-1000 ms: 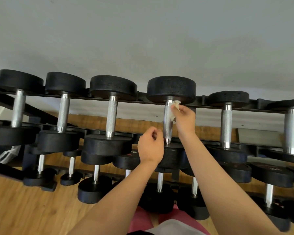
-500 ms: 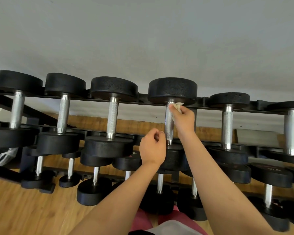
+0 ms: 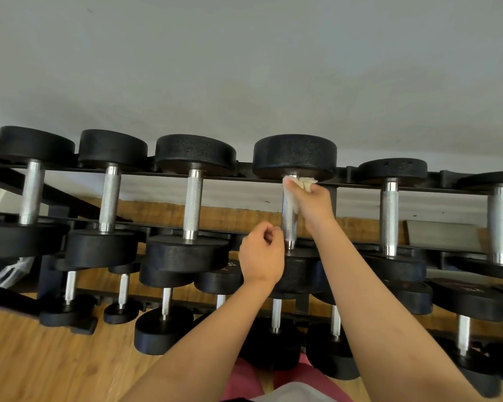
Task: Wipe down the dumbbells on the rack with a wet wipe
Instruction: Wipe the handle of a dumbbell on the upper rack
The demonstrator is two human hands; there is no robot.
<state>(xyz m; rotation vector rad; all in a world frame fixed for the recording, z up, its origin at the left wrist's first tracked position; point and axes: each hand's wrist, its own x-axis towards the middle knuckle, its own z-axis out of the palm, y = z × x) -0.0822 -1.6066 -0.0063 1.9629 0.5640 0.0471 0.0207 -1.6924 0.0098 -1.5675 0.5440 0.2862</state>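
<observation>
Black dumbbells with silver handles lie in rows on a black rack (image 3: 346, 185). My right hand (image 3: 314, 206) holds a white wet wipe (image 3: 304, 182) wrapped round the far end of the fourth top-row dumbbell's handle (image 3: 289, 224), just under its far black head (image 3: 295, 155). My left hand (image 3: 262, 253) hovers loosely curled beside the near end of that handle, holding nothing. The dumbbell's near head is partly hidden behind my left hand and wrist.
More dumbbells (image 3: 193, 198) fill the top row on both sides, and smaller ones (image 3: 164, 326) sit on the lower tiers. A grey wall rises behind the rack. Wooden floor (image 3: 41, 361) lies below, with something white (image 3: 12, 271) at the left under the rack.
My right hand has slid the wipe up the handle toward the far head. My left hand has stayed near the handle's lower end.
</observation>
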